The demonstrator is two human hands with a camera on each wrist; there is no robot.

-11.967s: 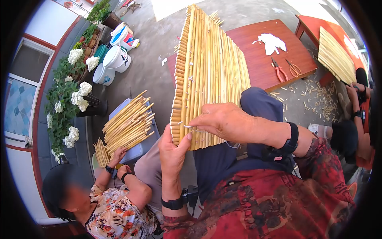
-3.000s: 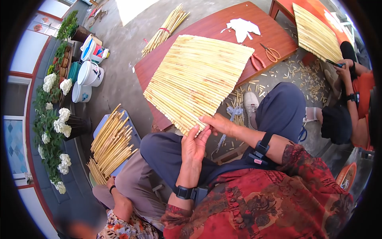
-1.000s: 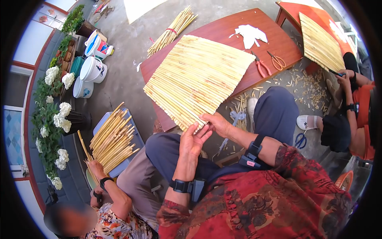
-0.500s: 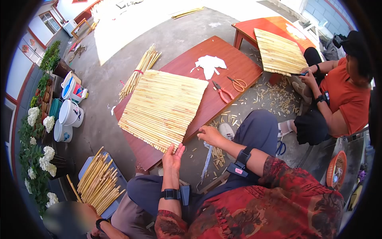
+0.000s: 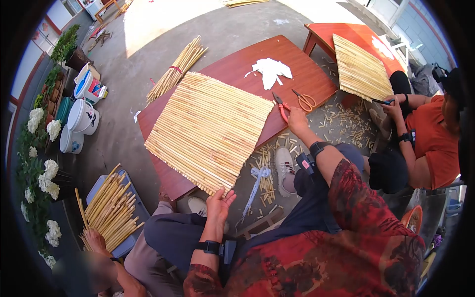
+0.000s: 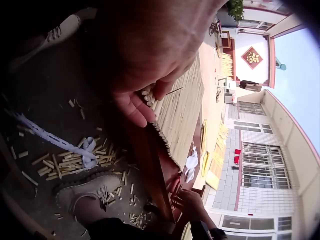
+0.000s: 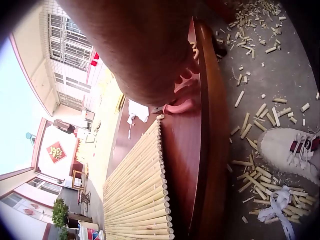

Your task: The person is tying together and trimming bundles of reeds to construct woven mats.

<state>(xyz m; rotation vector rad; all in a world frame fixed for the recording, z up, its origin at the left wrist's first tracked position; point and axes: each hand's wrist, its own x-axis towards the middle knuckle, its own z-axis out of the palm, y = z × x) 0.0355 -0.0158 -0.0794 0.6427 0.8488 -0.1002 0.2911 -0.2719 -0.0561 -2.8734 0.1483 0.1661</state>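
Note:
A stalk mat point(image 5: 208, 131), made of straight yellow stalks laid side by side, lies on the red-brown table. Its near corner is pinched by my left hand point(image 5: 217, 204); in the left wrist view, fingers show both above and below the stalk ends, and a thin dark strand point(image 6: 175, 91) sticks up beside them. My right hand point(image 5: 298, 122) is at the red-handled pliers point(image 5: 282, 112) by the table's right edge, covering part of them. In the right wrist view its loosely bent fingertips are beside a pliers handle point(image 7: 181, 107). Orange-handled scissors point(image 5: 307, 102) lie just beyond.
White torn material point(image 5: 271, 72) lies on the table point(image 5: 307, 64). A tied stalk bundle point(image 5: 179, 69) is on the floor behind. Cut stalk pieces point(image 5: 349, 126) litter the ground. Another person sits left by a stalk-filled blue tray point(image 5: 140, 210); one at right works on another mat point(image 5: 360, 67).
Both hands were on the mat's near corner a second ago. My right hand has let go and moved right to the pliers; my left hand stays. Earlier, the mat stood raised over my lap.

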